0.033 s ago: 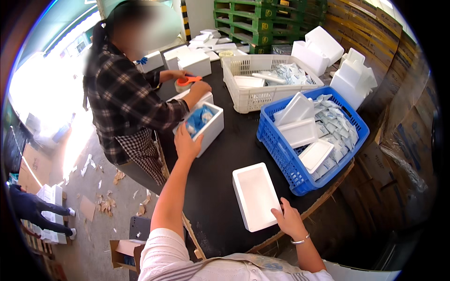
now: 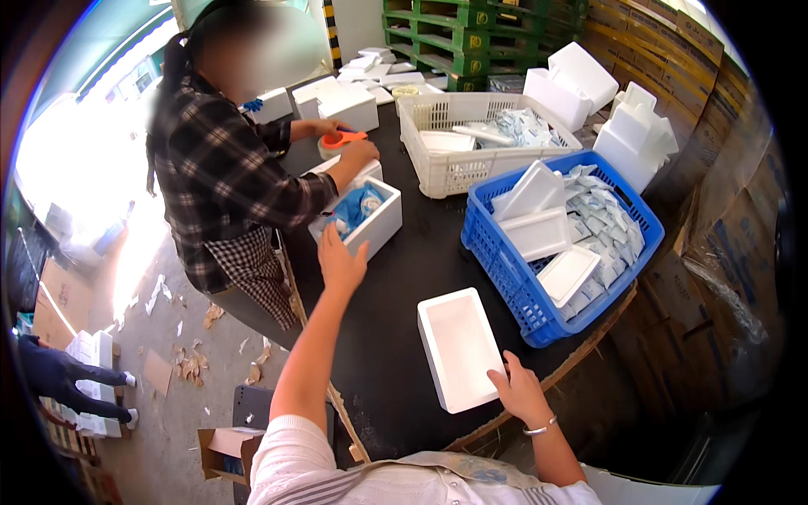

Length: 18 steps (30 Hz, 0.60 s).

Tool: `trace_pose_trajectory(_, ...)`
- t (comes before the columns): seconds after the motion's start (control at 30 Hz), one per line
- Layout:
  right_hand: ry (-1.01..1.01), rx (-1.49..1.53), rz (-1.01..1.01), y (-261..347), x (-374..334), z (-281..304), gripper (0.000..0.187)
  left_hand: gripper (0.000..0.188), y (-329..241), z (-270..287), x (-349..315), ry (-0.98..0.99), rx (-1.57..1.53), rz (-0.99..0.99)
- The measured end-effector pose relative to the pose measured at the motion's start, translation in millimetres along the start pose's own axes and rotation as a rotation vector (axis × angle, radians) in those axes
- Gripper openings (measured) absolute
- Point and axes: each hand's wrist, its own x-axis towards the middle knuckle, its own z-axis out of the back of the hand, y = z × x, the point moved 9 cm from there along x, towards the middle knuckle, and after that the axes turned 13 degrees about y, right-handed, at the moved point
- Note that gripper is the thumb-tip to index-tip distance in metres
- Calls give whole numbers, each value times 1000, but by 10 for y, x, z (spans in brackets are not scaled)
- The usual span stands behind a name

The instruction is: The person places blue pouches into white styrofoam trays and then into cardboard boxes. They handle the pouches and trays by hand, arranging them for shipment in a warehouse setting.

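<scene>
My left hand (image 2: pixel 340 263) reaches forward to the near end of a white foam box (image 2: pixel 380 225), fingers spread at its rim. A crumpled blue plastic bag (image 2: pixel 355 206) lies inside that box. By the near right corner of a second white foam box (image 2: pixel 459 349), my right hand (image 2: pixel 523 394) has its fingers apart and its thumb at the rim. This second box stands open-topped on the black table (image 2: pixel 379 337), and nothing shows inside it. Across from my left hand, a co-worker (image 2: pixel 227 160) in a plaid shirt holds an orange tape dispenser (image 2: pixel 343 139) over another foam box.
To the right, a blue crate (image 2: pixel 505 282) holds white packets and foam lids. Behind it is a white crate (image 2: pixel 459 181) of similar contents. Foam boxes (image 2: pixel 349 109) and lids crowd the far end. Green pallets (image 2: pixel 433 38) and stacked cartons (image 2: pixel 656 59) stand beyond.
My left hand has drawn back slightly from the box with the blue bag, and more of the bag shows. My right hand stays by the second box.
</scene>
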Motion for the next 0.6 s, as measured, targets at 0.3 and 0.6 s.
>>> trace_pose_trajectory(0.3,418,-197,109,378,97,-750,64,61,-527,-386,-2988,652,-756,360)
trace_pose_trajectory(0.6,354,401,1040,2466,-1220,1599,25,53,-182,192,-2928,499,-631,500)
